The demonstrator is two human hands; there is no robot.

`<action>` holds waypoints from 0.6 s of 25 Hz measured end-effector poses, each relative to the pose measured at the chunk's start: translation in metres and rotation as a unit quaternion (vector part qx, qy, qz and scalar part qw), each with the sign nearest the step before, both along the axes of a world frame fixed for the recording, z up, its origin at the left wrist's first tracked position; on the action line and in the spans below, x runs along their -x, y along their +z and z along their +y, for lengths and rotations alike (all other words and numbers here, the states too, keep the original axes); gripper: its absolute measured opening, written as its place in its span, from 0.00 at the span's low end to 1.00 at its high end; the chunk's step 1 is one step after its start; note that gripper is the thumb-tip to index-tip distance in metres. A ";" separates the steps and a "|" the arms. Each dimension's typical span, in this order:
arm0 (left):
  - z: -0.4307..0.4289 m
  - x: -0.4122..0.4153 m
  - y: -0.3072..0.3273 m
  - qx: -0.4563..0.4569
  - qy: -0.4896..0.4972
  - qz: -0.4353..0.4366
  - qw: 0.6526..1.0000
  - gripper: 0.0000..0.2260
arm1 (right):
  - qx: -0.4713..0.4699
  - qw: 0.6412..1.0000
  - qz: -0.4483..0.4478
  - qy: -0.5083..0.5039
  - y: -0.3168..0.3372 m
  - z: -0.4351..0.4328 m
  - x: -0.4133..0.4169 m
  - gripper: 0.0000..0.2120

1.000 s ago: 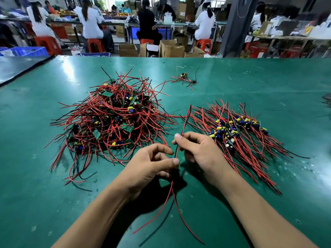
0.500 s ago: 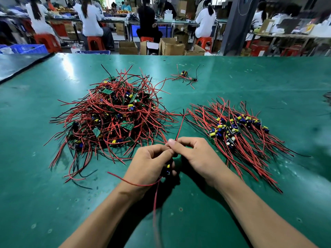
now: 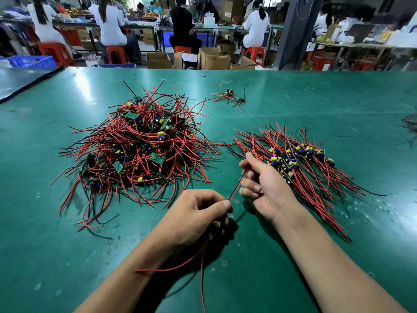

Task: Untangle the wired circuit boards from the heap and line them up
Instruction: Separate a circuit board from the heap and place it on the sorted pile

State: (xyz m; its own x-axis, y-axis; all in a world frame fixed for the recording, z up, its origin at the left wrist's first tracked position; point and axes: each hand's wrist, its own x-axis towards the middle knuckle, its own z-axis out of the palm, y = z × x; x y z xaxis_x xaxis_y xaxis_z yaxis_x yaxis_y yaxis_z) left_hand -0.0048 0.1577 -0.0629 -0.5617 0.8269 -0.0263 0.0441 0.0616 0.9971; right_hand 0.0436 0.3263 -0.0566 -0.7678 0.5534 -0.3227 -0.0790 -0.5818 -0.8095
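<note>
A tangled heap of wired circuit boards (image 3: 140, 150) with red and black leads lies left of centre on the green table. To the right, a lined-up row of boards (image 3: 300, 159) fans its wires out. My left hand (image 3: 194, 218) grips one small board with a yellow capacitor (image 3: 216, 223), its red leads trailing toward me. My right hand (image 3: 264, 184) pinches a red wire (image 3: 235, 188) of that board, stretched taut between both hands, just left of the row.
A couple of stray boards with wires (image 3: 230, 97) lie further back. The green table (image 3: 293, 267) has a dark mat (image 3: 20, 80) at far left. Beyond its far edge, people sit on red stools among cardboard boxes (image 3: 214, 58).
My hands have drawn apart: the right slid up along the red wire toward the row, the left stayed low with the board. The trailing leads swung nearer to me.
</note>
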 end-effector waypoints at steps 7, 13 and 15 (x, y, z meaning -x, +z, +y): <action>0.000 0.003 -0.005 -0.005 0.026 -0.010 1.000 0.07 | 0.137 0.988 0.050 0.047 0.006 0.001 -0.006 0.19; 0.003 0.003 -0.006 -0.053 0.103 -0.086 0.990 0.08 | -0.194 0.964 -0.018 0.181 -0.010 -0.026 -0.010 0.20; 0.003 0.004 -0.005 -0.056 0.113 -0.086 0.988 0.08 | -0.223 0.955 -0.020 0.195 -0.010 -0.033 -0.011 0.12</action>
State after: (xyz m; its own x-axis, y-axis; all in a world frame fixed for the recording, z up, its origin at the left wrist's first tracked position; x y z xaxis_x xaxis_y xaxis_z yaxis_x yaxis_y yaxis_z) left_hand -0.0092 0.1611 -0.0681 -0.7279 0.6837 -0.0519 -0.1282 -0.0613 0.9899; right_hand 0.0544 0.2930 -0.0671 -0.9353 0.3180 -0.1549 0.1093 -0.1567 -0.9816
